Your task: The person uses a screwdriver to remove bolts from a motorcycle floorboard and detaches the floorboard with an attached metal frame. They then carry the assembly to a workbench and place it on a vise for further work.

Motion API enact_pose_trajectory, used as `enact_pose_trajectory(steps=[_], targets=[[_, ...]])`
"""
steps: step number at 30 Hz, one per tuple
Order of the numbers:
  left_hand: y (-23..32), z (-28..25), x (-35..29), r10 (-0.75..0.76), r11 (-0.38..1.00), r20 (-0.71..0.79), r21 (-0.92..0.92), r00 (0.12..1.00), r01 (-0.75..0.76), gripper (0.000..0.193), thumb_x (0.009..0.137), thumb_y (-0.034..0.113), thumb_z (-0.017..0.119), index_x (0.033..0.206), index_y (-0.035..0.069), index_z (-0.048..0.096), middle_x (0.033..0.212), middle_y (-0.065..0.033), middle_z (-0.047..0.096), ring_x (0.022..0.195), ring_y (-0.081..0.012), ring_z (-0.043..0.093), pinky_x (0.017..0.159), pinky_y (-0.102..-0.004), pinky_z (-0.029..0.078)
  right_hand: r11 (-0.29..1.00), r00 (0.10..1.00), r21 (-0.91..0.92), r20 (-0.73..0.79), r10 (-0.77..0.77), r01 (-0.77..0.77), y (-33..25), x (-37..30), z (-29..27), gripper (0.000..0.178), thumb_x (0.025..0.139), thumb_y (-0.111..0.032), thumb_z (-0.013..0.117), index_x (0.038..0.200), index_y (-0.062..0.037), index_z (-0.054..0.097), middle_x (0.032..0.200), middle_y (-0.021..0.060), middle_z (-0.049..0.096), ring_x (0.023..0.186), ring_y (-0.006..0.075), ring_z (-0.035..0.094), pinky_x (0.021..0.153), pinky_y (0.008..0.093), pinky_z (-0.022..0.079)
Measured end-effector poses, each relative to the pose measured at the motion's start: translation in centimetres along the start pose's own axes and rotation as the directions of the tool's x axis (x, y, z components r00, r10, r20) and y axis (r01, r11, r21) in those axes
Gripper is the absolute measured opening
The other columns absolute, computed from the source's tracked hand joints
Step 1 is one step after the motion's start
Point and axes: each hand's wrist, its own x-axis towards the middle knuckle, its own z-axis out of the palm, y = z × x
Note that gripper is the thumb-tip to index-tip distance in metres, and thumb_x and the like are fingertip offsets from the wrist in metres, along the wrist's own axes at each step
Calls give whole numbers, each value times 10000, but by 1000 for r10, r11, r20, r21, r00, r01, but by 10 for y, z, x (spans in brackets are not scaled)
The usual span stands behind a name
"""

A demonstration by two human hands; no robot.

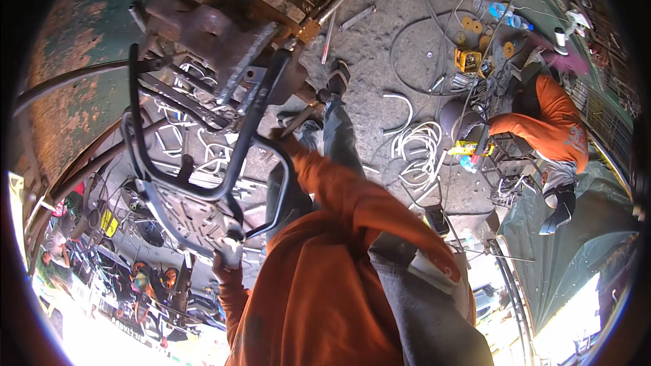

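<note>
A black tubular metal rack [234,156] with a slotted grey plate [196,220] stretches across the left half of the head view. Its far end lies against the rusty workbench and vise [217,34]. At the rack's near end, my left hand [228,272] grips its grey metal tip, some fingers hidden beneath. My right arm reaches forward past the rack's side loop. There my right hand [286,139], blurred and partly in shadow, is closed around a brown bar [300,118] low beside the bench.
To the right, a co-worker in orange [559,129] bends over work near a yellow box [468,149]. A coil of white hose [415,152] and dark cables lie on the concrete floor [369,47]. Metal pieces clutter the ground under the rack. A green tarp [569,244] spreads at right.
</note>
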Motion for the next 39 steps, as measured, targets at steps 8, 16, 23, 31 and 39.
enact_pose_trajectory(steps=[8, 16, 23, 31, 39], targets=[[-3, -5, 26, -453, 830, -165, -437, 876, 347, 462, 813, 343, 683, 1205, 128, 568, 1196, -51, 587, 1083, -260, 565, 850, -476, 486, -544, 853, -702, 519, 53, 460, -210, 92, -219, 181, 719, -207, 667, 872, -139, 600, 866, 65, 609, 938, 274, 581, 941, 474, 389], [-42, 62, 124, -361, 784, -8, -544, 933, 298, 488, 859, 487, 588, 1269, 227, 543, 1253, -6, 539, 1132, -223, 493, 868, -463, 429, -299, 931, -944, -25, -365, -142, -159, 19, -183, 458, 763, -198, 705, 1197, -195, 559, 1242, 59, 535, 1266, 263, 429, 1072, 550, 277], [-83, 122, 159, -339, 609, 234, -684, 911, 402, 579, 944, 425, 538, 1351, 23, 442, 1334, -131, 507, 1228, -276, 491, 1040, -418, 405, 406, 697, -869, -478, -535, -283, -83, -6, -216, 625, 806, -135, 718, 1347, -95, 408, 1177, 173, 584, 1040, 308, 591, 860, 381, 476], [-152, 182, 205, -174, 484, 354, -782, 919, 393, 655, 907, 445, 586, 1402, 58, 401, 1399, -87, 468, 1288, -284, 432, 1117, -455, 297, 546, 578, -460, -814, 56, -700, -44, -192, -179, 420, 816, -106, 653, 1213, -20, 548, 888, 121, 686, 741, 207, 679, 637, 343, 525], [-122, 167, 219, -387, 387, 336, -786, 858, 482, 899, 825, 684, 549, 1476, 117, 298, 1477, -106, 377, 1343, -334, 368, 1108, -512, 303, 702, 879, -696, -232, -417, 149, -169, -100, -5, 321, 959, -300, 500, 986, 13, 565, 864, 95, 611, 750, 183, 600, 733, 341, 479]])
